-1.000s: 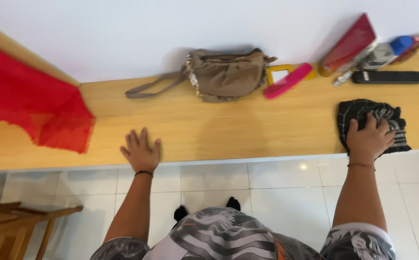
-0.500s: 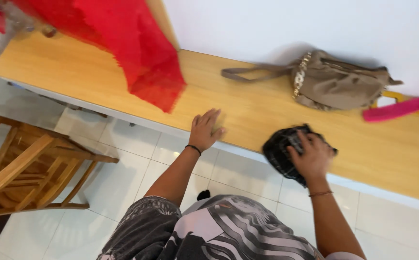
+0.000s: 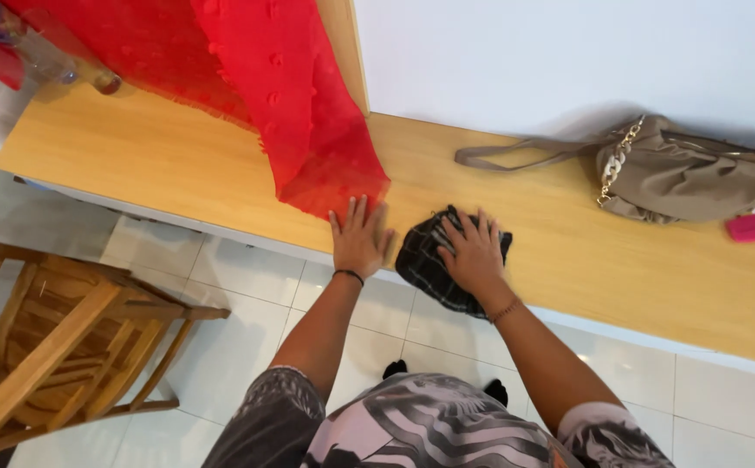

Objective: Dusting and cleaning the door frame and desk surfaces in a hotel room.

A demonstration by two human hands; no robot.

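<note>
Under right hand (image 3: pixel 475 253): dark cloth (image 3: pixel 425 260)

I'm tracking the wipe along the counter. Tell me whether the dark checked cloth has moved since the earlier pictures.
Yes. The dark checked cloth under the right hand has slid leftward along the wooden counter, away from the tan handbag, towards the red fabric.

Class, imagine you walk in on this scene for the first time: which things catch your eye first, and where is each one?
The bright red cloth draped over the wooden counter at upper left stands out first. Just below its hem, the left hand lies flat on the counter edge, and beside it the right hand presses on a dark checked cloth. A tan handbag lies against the wall at right.
</note>
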